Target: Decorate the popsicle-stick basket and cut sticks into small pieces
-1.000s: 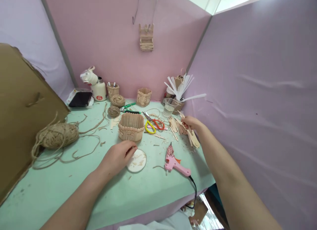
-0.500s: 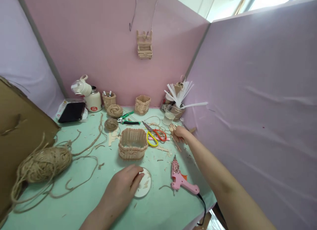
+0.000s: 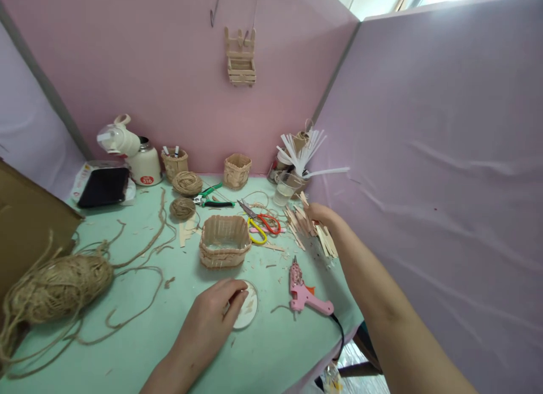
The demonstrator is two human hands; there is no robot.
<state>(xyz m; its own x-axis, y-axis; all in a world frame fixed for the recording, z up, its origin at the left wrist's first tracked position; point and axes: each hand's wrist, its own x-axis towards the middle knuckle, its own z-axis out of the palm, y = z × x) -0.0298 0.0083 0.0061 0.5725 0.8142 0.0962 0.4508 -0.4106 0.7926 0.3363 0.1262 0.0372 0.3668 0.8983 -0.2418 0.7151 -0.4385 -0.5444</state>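
My left hand (image 3: 212,320) rests on the mint-green table (image 3: 127,326), its fingertips pressed on a round white disc (image 3: 246,306) smeared with glue scraps. My right hand (image 3: 321,213) reaches to the back right, fingers closed on thin wooden craft sticks (image 3: 304,203) taken from a loose pile of sticks (image 3: 311,227). A small basket of wooden sticks (image 3: 224,241) stands between the hands. A pink glue gun (image 3: 303,289) lies near the front edge with its black cord running off the table.
Yellow and orange scissors (image 3: 261,224), green pliers (image 3: 212,199), twine balls (image 3: 182,207), a big twine bundle (image 3: 55,286), a clear cup (image 3: 285,187), a holder of white strips (image 3: 302,156), a thermos (image 3: 138,156), a black phone (image 3: 104,186) and cardboard (image 3: 25,224) crowd the table. Pink walls enclose it.
My right hand has lifted slightly from the stick pile with sticks in its fingers. The left hand stays on the disc. The view has shifted a little.
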